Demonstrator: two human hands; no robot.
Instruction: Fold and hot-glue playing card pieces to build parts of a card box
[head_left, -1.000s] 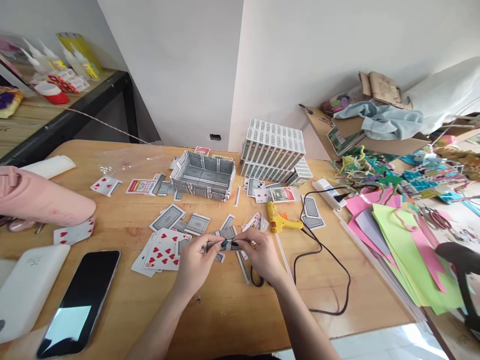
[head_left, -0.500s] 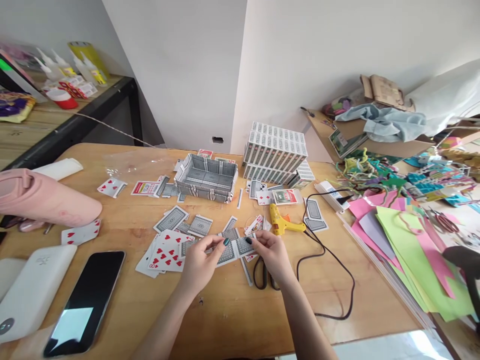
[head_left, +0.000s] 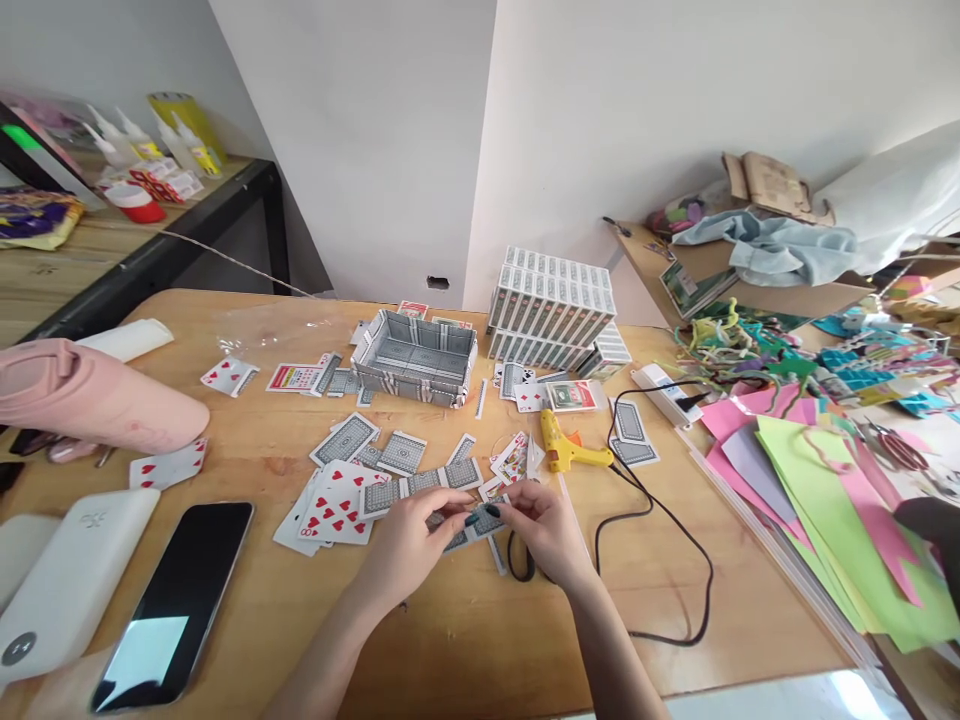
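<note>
Low over the table, my left hand point(head_left: 414, 535) and my right hand point(head_left: 546, 528) pinch a small strip of joined playing cards point(head_left: 480, 528) with grey patterned backs. Both thumbs press on it from above, close together. Just beyond my fingers lies another strip of grey-backed cards point(head_left: 411, 484). Black-handled scissors point(head_left: 520, 560) are partly hidden beneath my right hand. A yellow glue gun point(head_left: 570, 448) rests to the right, its cord curling across the wood. Behind stands an open box made of playing cards point(head_left: 414, 375).
Stacked card packs point(head_left: 551, 310) stand at the back. Loose cards point(head_left: 341, 500) are spread left of my hands. A phone point(head_left: 176, 600), a white power bank point(head_left: 75, 575) and a pink bottle point(head_left: 105, 395) occupy the left side. Coloured paper sheets point(head_left: 825, 510) lie right.
My hands have moved closer together and slightly toward me, with the held card strip now tilted. The other card strip behind them shows more fully.
</note>
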